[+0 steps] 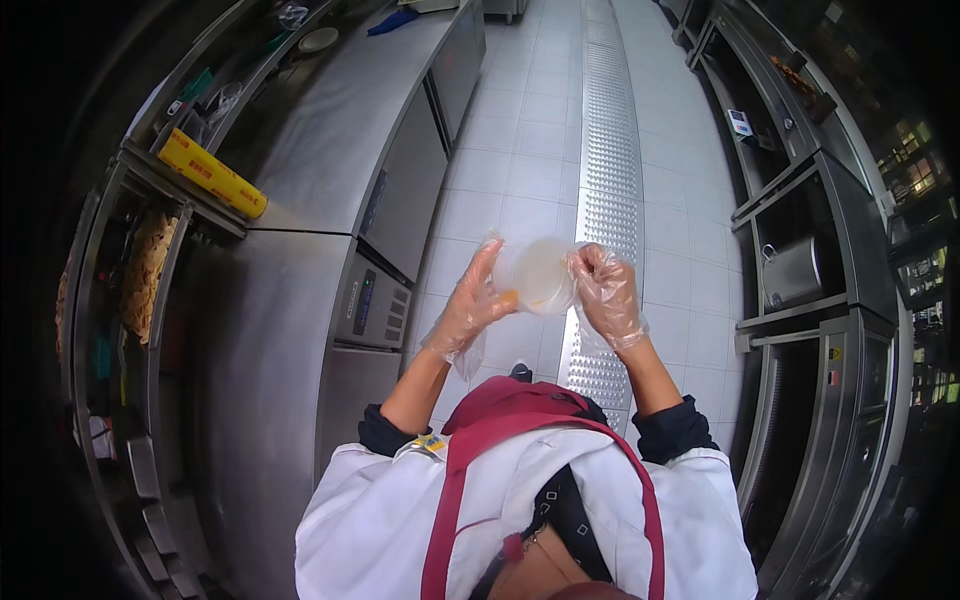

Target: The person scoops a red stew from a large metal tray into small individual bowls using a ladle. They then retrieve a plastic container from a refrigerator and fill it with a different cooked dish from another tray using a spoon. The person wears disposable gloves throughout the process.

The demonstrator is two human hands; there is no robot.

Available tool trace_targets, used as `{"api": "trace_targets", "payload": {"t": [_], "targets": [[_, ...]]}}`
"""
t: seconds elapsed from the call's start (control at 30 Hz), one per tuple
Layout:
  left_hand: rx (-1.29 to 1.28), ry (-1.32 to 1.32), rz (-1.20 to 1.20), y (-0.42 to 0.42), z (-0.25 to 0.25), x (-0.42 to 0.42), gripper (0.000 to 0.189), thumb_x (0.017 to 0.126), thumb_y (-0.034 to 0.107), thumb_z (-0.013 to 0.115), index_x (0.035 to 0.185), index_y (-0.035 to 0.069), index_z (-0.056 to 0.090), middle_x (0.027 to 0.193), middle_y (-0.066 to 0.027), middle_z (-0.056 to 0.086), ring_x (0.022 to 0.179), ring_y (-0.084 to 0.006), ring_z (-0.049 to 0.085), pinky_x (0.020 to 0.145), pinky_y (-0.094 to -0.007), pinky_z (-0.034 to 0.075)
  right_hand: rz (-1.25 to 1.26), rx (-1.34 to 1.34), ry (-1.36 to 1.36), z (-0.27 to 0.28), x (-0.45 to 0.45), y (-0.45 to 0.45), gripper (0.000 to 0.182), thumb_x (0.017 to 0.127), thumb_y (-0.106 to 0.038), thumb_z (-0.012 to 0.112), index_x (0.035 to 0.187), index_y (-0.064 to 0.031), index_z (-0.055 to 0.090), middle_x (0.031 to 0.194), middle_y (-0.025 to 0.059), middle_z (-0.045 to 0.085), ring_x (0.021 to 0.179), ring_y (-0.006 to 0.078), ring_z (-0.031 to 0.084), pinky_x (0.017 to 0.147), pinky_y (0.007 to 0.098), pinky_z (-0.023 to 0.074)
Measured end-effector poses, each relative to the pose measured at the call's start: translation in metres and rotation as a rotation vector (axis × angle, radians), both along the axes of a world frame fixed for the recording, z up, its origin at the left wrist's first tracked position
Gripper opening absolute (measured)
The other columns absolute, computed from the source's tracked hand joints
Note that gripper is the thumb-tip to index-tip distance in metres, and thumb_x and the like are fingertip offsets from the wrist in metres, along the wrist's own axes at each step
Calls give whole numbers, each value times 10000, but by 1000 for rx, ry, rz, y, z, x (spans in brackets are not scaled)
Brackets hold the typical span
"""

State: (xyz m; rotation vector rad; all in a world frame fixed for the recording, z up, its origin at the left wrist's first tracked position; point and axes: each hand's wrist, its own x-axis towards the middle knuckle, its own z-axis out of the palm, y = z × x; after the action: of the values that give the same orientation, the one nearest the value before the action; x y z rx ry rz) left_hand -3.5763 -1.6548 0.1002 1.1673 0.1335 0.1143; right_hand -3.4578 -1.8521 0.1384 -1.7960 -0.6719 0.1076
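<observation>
Both hands wear clear plastic gloves and are raised in front of my body, above the tiled floor. Between them is a translucent plastic tub (541, 276), tilted, with an orange smear near its lower rim. My left hand (480, 292) grips the tub's left side, its thumb low and its fingers further up. At the right edge of the tub, the fingers of my right hand (604, 289) are curled in and touch the rim. Whether they pinch a separate lid cannot be told.
A steel counter (277, 300) with refrigerated cabinets runs along the left. A yellow cling-film box (212, 174) lies by its shelf. Underfoot runs a studded metal drain cover (609, 150). Steel shelving on the right holds a steel container (793, 274).
</observation>
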Motion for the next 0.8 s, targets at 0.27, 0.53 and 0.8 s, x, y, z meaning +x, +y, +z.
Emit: {"api": "trace_targets", "payload": {"t": [0.27,0.53,0.8], "targets": [[86,-110,-42,72,-18,290,956,772,233,814,1551,59,289,1506,-85,349,1393,-278,396,1099,-433,438,-111,55,-193,16,255,68,120,930,1,627,1040,2,577,786,116,642,563,167,576,543,278,458],[-122,84,94,163,5,529,1111,708,470,834,1568,95,238,1533,-124,332,1417,-322,388,1076,-530,448,73,151,321,9,533,171,203,959,-151,647,823,-47,539,705,-7,535,620,58,498,537,244,443],[-195,106,305,305,-9,725,1178,700,460,850,1585,118,152,1544,-161,330,1408,-339,417,1060,-560,467,318,456,767,-14,837,301,235,928,-256,669,860,-97,510,916,104,692,581,152,589,522,285,507]]}}
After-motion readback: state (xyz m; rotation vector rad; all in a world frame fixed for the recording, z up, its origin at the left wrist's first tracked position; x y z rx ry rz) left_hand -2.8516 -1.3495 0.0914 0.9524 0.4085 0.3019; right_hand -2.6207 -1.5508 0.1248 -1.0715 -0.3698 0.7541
